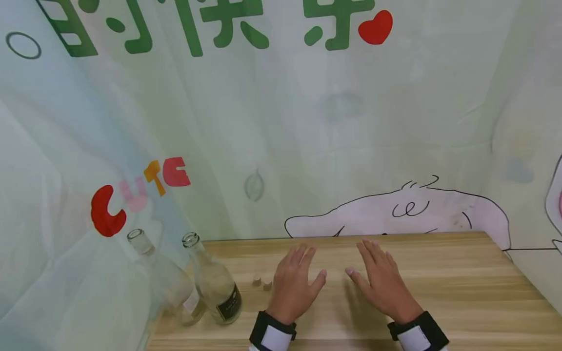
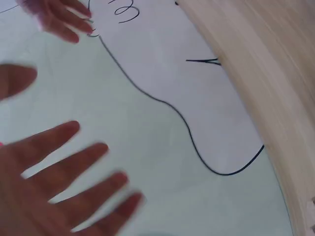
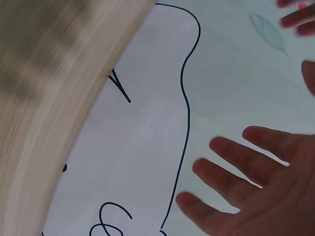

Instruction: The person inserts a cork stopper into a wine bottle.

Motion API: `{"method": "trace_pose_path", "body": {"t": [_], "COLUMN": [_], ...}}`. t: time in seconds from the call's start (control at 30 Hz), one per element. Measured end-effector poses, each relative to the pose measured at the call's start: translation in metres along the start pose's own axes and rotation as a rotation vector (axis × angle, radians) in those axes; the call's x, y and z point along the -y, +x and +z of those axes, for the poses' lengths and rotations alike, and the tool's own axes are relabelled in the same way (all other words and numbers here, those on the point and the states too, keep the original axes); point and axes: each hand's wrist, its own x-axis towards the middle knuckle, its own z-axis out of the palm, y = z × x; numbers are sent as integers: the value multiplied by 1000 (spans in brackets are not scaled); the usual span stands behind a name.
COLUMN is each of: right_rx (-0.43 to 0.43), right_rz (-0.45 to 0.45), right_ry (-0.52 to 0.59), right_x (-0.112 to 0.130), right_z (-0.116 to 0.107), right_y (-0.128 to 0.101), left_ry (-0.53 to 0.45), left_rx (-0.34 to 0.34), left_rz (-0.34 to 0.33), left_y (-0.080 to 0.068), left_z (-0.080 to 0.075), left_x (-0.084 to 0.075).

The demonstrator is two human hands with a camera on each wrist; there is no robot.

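My left hand (image 1: 293, 283) hovers over the wooden table with its fingers extended and holds nothing. To its right, my right hand (image 1: 383, 282) is also raised, fingers straight, nothing in its grasp. Each wrist view shows spread fingers. Nearest the left hand are two small cork stoppers (image 1: 262, 282), lying on the table just to its left. Farther left stand two clear glass bottles with uncovered mouths: a front one with a dark label (image 1: 229, 303) and another bottle (image 1: 177, 287) with a pale label, beside it and partly overlapped.
The wooden table (image 1: 461, 292) extends to the right of the hands. Behind it hangs a printed cloth (image 1: 285, 122) with green characters, a red heart and a cartoon outline. The bottles stand near the table's left edge, close to the cloth.
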Motion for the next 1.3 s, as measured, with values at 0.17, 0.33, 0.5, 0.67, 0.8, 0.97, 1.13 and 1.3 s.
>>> {"method": "trace_pose_path", "body": {"t": [0.17, 0.33, 0.5, 0.67, 0.8, 0.97, 1.13, 1.3], "right_rx": [-52, 3, 14, 4, 43, 66, 57, 81], "right_rz": [-15, 9, 2, -2, 30, 47, 53, 71], "right_ry": [9, 71, 111, 122, 132, 123, 116, 123], "right_x": [1, 4, 6, 9, 11, 8, 4, 2], "right_z": [2, 5, 9, 8, 6, 5, 4, 3], "right_y": [3, 7, 8, 11, 12, 10, 10, 10], "left_ry": [-58, -55, -63, -62, -28, -11, 19, -17], "left_rx": [-622, -1131, -1155, -1054, -972, -918, -904, -863], "left_rz": [85, -56, -282, -462, -633, -801, -821, -808], "left_y": [7, 13, 2, -3, -6, -7, -8, -7], "left_z": [-35, -74, -78, -65, -62, -67, -70, -72], "left_x": [13, 41, 72, 96, 105, 107, 109, 109]}}
